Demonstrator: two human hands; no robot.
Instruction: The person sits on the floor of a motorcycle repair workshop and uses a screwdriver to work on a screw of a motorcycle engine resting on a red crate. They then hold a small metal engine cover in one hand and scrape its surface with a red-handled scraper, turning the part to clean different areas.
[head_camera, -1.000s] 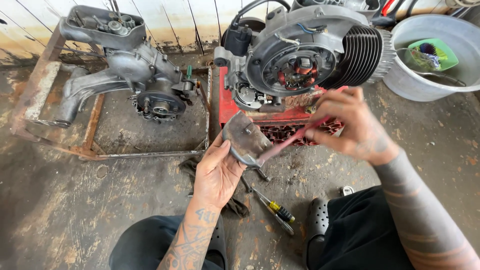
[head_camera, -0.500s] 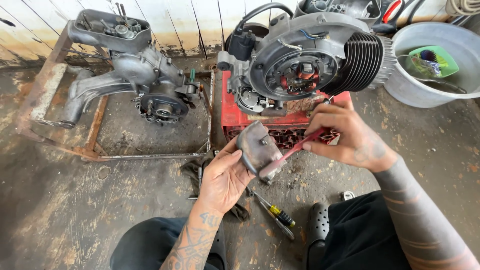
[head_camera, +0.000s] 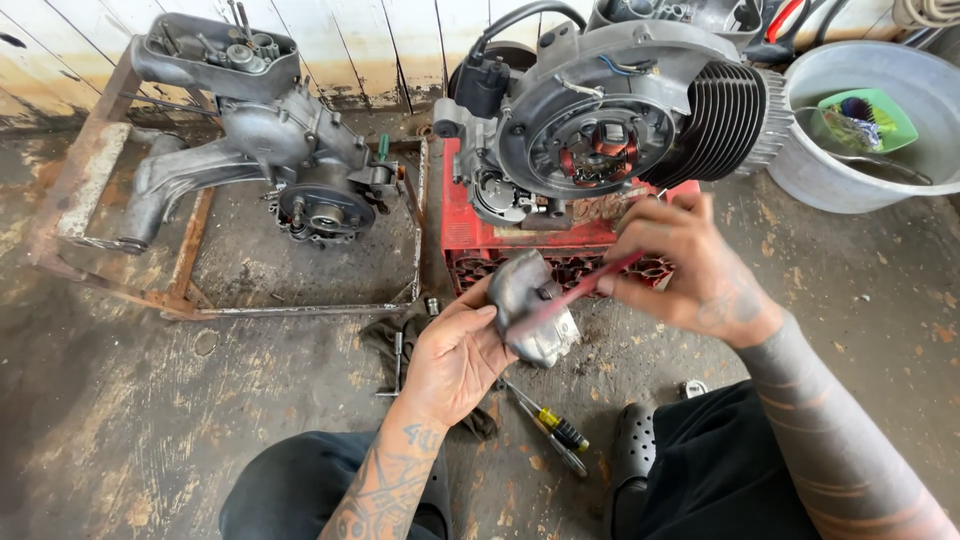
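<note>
A seated person's left hand (head_camera: 455, 360) cups a small grey metal engine cover (head_camera: 530, 305) from below, fingers curled round its edge, just before the red crate (head_camera: 470, 240). The right hand (head_camera: 685, 265) pinches a thin red tool (head_camera: 575, 295) against it; the casting looks rigid, greasy, likely slippery, best gripped at its rim

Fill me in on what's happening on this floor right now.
A person sits on the concrete floor working on engine parts. The left hand cradles a small grey metal casing, and the right hand holds a red tool against it. Just beyond, an engine rests on a red crate. A screwdriver lies by the knees.
</note>
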